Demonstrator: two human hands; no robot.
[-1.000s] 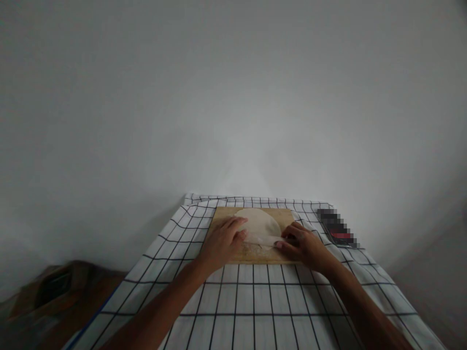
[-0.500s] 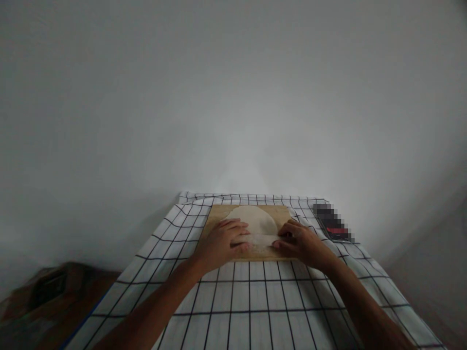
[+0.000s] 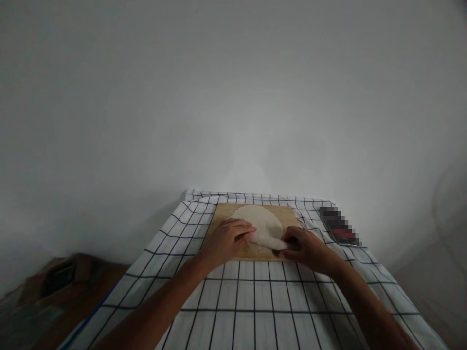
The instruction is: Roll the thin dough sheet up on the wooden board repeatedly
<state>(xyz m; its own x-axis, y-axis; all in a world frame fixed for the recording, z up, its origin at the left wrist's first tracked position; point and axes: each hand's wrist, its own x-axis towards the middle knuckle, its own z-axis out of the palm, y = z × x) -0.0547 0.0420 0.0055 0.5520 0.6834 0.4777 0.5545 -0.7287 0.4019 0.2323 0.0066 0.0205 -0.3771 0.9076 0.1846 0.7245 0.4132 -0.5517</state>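
Note:
A flat round of pale dough (image 3: 261, 221) lies on a wooden board (image 3: 222, 215) near the far end of a table. My left hand (image 3: 226, 237) rests on the near left edge of the dough, fingers curled over a folded or rolled strip. My right hand (image 3: 304, 245) pinches the right end of that same strip at the board's near right corner. Both hands are closed on the dough's near edge, which is lifted and turned over the rest.
A white cloth with a black grid (image 3: 255, 296) covers the table. A dark flat object with a red stripe (image 3: 340, 228), pixelated, lies to the right of the board. A plain grey wall stands behind. Brown furniture (image 3: 54, 287) sits low at the left.
The near edge of the dough has been folded further over. My hands have come closer together along that edge, and the right hand has moved lower on the board.

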